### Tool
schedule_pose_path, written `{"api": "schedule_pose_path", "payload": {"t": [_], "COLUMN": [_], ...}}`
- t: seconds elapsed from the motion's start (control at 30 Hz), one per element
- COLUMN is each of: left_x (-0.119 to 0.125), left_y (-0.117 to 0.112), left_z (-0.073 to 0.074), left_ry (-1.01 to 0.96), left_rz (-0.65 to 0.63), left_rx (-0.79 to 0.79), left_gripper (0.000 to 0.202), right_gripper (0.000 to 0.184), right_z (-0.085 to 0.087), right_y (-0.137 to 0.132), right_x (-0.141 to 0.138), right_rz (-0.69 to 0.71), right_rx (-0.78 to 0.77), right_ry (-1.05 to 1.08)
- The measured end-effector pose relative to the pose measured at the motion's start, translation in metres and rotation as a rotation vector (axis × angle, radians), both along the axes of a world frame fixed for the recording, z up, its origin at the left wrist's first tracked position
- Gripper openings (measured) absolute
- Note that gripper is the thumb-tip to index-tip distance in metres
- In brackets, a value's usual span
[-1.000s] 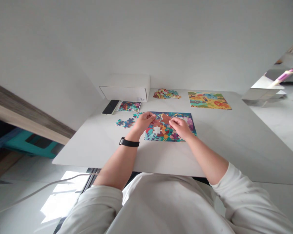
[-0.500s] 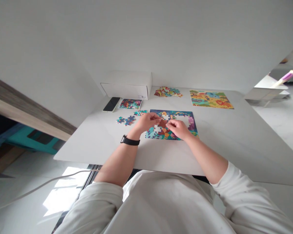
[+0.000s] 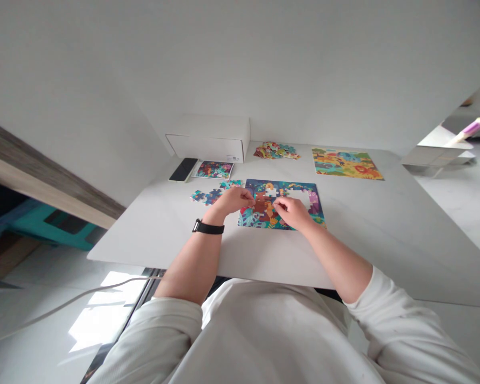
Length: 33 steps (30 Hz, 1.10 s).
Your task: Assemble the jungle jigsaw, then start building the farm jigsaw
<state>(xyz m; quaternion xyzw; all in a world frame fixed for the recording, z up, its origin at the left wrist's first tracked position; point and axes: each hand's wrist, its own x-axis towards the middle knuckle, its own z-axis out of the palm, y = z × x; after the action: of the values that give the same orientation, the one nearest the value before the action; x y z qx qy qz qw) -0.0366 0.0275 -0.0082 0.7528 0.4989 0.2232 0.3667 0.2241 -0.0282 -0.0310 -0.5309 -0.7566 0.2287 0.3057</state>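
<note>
Nearest us, our shirt (image 3: 272,330) was close to the near edge of the table (image 3: 364,229), and a bare strip of tabletop separated that edge from the puzzle (image 3: 272,217). The puzzle lay flat in front of us, with both hands over it. Our left hand (image 3: 231,199), above a black wristband (image 3: 208,228), had drawn a little left from the middle, its thumb and fingertips close together at the puzzle's left part; we could not tell whether they pinched anything. Our right hand (image 3: 294,212) stayed over the middle with fingers curled inward, and there too we could not tell if they gripped a piece.

Half a second before, a white gap had shown at the left; now brown (image 3: 261,206) mostly covered it. We judged that a piece had gone in there, though perhaps not fully flush. A small gap at the far side and a larger one at the right remained.

For moving, the right side had broad open tabletop. The left was tighter: loose pieces (image 3: 206,197) lay just beside our left hand, with a phone (image 3: 183,169) and a picture card (image 3: 213,169) beyond. Farthest stood a white box (image 3: 206,146), a heap of pieces (image 3: 276,151) and, at the far right, an animal picture (image 3: 347,163).
</note>
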Motion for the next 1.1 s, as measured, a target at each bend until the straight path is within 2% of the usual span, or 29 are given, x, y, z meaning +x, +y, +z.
{"api": "schedule_pose_path", "payload": {"t": [0.2,0.43,0.57,0.77,0.9,1.1], "left_x": [0.000,-0.002,-0.001,0.004,0.007,0.011], "left_y": [0.003,0.008,0.005,0.002,0.001,-0.001], "left_z": [-0.009,-0.019,-0.019,-0.019,-0.019,-0.017], "left_ry": [0.011,0.023,0.064,0.154,0.216,0.269], "left_rz": [-0.003,-0.002,0.005,0.034,0.049,0.032], "left_rx": [0.019,0.031,0.084,0.135,0.155,0.184], "left_gripper": [0.019,0.019,0.021,0.018,0.015,0.011], "right_gripper": [0.018,0.018,0.019,0.038,0.040,0.039], "right_z": [0.001,-0.008,-0.012,-0.009,-0.006,-0.008], "right_y": [-0.001,0.003,0.004,0.000,-0.002,-0.002], "right_x": [-0.001,0.000,0.000,0.000,-0.001,-0.002], "right_rz": [0.019,0.046,0.085,0.176,0.205,0.211], "right_rx": [0.020,0.064,0.094,0.093,0.044,0.024], "right_ry": [-0.015,-0.054,-0.071,-0.220,-0.339,-0.385]}}
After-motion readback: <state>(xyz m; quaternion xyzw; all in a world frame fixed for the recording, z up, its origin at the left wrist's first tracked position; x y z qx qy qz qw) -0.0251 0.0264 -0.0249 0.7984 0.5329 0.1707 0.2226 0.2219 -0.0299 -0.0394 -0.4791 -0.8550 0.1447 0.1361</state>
